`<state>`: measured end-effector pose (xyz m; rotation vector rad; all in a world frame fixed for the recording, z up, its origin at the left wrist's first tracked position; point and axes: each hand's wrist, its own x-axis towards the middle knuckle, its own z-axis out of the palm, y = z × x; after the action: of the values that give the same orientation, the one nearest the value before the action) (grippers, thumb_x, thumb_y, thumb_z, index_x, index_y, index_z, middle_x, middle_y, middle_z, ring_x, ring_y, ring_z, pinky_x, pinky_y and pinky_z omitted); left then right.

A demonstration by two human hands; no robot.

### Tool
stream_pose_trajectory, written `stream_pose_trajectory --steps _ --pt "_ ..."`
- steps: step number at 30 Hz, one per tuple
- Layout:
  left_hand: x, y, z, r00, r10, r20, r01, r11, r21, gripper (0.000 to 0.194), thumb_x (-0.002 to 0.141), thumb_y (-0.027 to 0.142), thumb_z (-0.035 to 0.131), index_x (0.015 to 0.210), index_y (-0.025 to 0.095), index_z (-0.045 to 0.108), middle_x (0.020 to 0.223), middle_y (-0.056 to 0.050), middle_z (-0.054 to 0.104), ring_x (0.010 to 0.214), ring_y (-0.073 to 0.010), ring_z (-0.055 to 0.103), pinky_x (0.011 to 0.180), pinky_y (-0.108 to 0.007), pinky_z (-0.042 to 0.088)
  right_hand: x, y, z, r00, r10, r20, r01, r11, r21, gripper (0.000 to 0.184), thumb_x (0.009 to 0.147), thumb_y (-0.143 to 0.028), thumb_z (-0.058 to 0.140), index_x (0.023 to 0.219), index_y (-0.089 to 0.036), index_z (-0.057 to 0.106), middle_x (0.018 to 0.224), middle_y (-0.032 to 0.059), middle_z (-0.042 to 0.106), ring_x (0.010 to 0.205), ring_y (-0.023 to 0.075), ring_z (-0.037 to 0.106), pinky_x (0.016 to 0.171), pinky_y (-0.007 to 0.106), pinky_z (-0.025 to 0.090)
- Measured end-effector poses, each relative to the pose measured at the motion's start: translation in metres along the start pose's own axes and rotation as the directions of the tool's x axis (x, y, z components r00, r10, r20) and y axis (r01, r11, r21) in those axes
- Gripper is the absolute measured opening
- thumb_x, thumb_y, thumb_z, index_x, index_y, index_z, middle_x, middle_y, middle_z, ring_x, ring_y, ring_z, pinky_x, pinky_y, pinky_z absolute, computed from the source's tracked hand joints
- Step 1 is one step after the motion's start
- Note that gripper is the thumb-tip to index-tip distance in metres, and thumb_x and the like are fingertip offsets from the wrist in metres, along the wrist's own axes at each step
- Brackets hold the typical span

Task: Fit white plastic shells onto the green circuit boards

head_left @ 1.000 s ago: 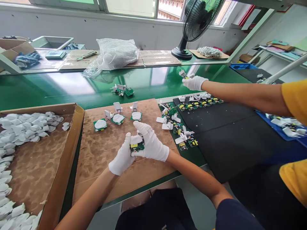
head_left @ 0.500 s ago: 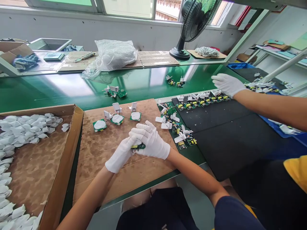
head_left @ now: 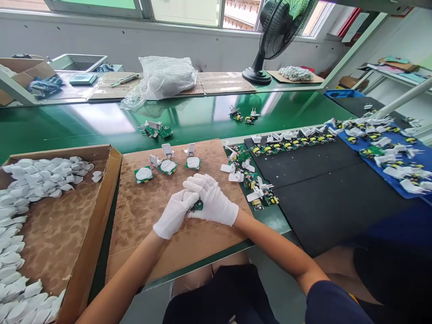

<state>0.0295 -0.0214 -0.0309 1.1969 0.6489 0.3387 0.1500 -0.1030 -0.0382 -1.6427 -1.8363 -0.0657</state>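
Both hands were together above the middle of a brown cardboard sheet. The left hand and right hand, in white cotton gloves, were closed around a small green circuit board, clenched on it from both sides, with the right fingers curled over the top. Only a sliver of board showed, so the exact grip was hard to tell; holding it between both hands probably gave a steady hold for pressing. Three boards with white discs sat on the far part of the sheet, each beside a white plug piece, apparently laid out as matched sets. On the left, a cardboard tray held a heap of white oval pieces, likely kept within easy reach. On the right, loose boards with white plug parts lay near the sheet, a row of boards ran along a black mat, and more lay farther right on a blue mat.
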Motion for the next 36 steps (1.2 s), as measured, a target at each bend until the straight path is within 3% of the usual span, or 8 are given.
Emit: stream_pose_trajectory --steps 4,10,13,18,25,28,32,36 --pt "-0.003 0.006 0.0 1.0 -0.016 0.026 0.017 1.0 -0.023 0.024 0.065 0.033 0.07 0.071 0.014 0.056 0.067 0.002 0.056 0.066 -0.0113 0.049 0.061 -0.022 0.039 0.001 -0.002 0.001 0.998 -0.029 -0.057 0.034 0.994 0.103 0.058 0.071 -0.04 0.064 0.122 -0.02 0.045 0.119 0.0077 0.055 0.119 0.0228 0.042 0.104 0.041 0.028" --pt "-0.004 0.012 0.005 0.954 -0.254 0.157 0.299 0.834 -0.465 0.039 0.074 0.052 0.057 0.092 0.017 0.061 0.083 -0.002 0.064 0.065 -0.0116 0.053 0.054 -0.021 0.042 0.003 -0.005 -0.001 0.991 0.03 -0.133 -0.004 0.981 0.191 0.058 0.064 -0.033 0.067 0.118 -0.023 0.048 0.111 0.0046 0.059 0.114 0.0222 0.047 0.103 0.041 0.03" --pt "-0.002 0.007 0.007 0.964 -0.241 0.116 0.266 0.813 -0.519 0.035 0.08 0.048 0.053 0.098 0.018 0.06 0.085 -0.002 0.065 0.063 -0.0101 0.053 0.048 -0.018 0.038 0.002 -0.009 0.002 0.986 0.118 -0.119 -0.103 0.986 0.129 0.065 0.062 -0.038 0.069 0.121 -0.024 0.047 0.116 0.0054 0.056 0.117 0.025 0.044 0.108 0.047 0.018" --pt "-0.002 0.007 0.006 0.955 -0.248 0.162 0.296 0.787 -0.541 0.043 0.084 0.049 0.044 0.107 0.017 0.06 0.088 -0.004 0.068 0.068 -0.0132 0.059 0.052 -0.02 0.042 0.001 -0.012 0.002 0.981 0.17 -0.093 -0.159 0.98 0.117 0.099 0.058 -0.047 0.072 0.139 -0.019 0.022 0.114 0.0078 0.058 0.116 0.0254 0.045 0.111 0.048 0.01" --pt "-0.002 0.002 0.011 0.971 -0.158 0.182 0.234 0.792 -0.564 0.041 0.084 0.047 0.047 0.111 0.018 0.058 0.094 -0.004 0.068 0.081 -0.0164 0.061 0.072 -0.026 0.047 0.001 -0.011 0.002 0.99 0.091 -0.105 -0.083 0.993 0.081 0.095 0.06 -0.042 0.071 0.139 -0.023 0.022 0.123 0.0089 0.053 0.116 0.0255 0.046 0.11 0.049 0.013" --pt "0.0 0.004 0.01 0.96 -0.126 0.249 0.258 0.737 -0.624 0.041 0.086 0.047 0.042 0.111 0.018 0.058 0.098 -0.005 0.066 0.086 -0.0178 0.061 0.081 -0.03 0.045 0.002 -0.012 -0.004 0.991 0.091 -0.097 -0.087 0.995 0.045 0.094 0.06 -0.041 0.072 0.139 -0.024 0.023 0.125 0.0084 0.051 0.117 0.0265 0.044 0.109 0.051 0.014" --pt "0.007 0.006 0.003 0.913 -0.132 0.387 0.372 0.662 -0.651 0.048 0.087 0.053 0.03 0.1 0.018 0.061 0.092 -0.007 0.066 0.08 -0.02 0.062 0.081 -0.037 0.044 0.035 -0.005 -0.027 0.98 0.15 -0.129 -0.152 0.988 0.0 0.083 0.066 -0.038 0.068 0.138 -0.023 0.028 0.119 0.0075 0.054 0.111 0.026 0.047 0.102 0.048 0.028" --pt "0.014 -0.002 0.0 0.924 -0.151 0.35 0.348 0.71 -0.612 0.049 0.084 0.055 0.036 0.084 0.012 0.06 0.079 -0.012 0.067 0.066 -0.021 0.062 0.071 -0.036 0.044 0.12 0.028 -0.039 0.962 0.242 -0.128 -0.259 0.956 -0.136 0.084 0.067 -0.04 0.066 0.138 -0.017 0.028 0.098 0.006 0.06 0.096 0.0242 0.051 0.089 0.04 0.039"
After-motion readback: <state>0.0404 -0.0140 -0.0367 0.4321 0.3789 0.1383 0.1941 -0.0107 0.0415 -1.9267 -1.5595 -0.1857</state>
